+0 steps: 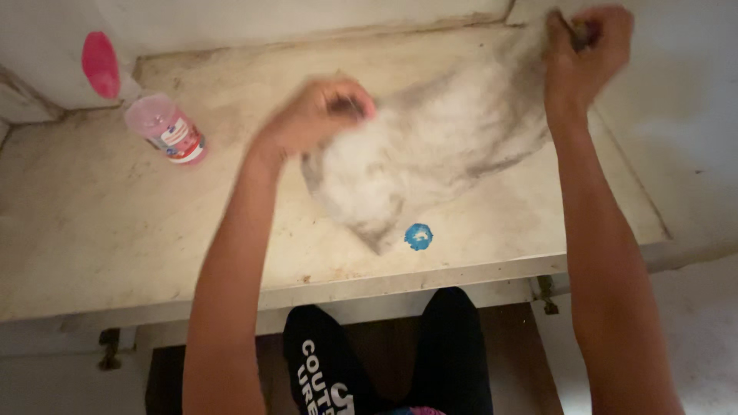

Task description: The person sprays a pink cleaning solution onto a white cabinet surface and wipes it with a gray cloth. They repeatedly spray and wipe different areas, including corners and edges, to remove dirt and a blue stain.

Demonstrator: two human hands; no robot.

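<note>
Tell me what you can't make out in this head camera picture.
- Cloth: motion blur smears its weave and pattern.
- Right hand: blurred fist; a dark bit inside it cannot be identified.
- Left hand: blurred, fingertips buried in the cloth.
- Bottle: label too small and soft to read.
- Blue spot on the counter: too small to tell cap or stain.

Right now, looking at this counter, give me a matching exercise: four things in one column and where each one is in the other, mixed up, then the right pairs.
Things:
1. left hand
2. right hand
3. pink bottle
4. blue round spot

Places:
A. on the counter near its front edge, just below the cloth
B. gripping the cloth at its far right corner
C. lying on its side at the counter's left
D. gripping the cloth's left part, mid-counter

Pairs: 1-D, 2-B, 3-C, 4-A
</note>
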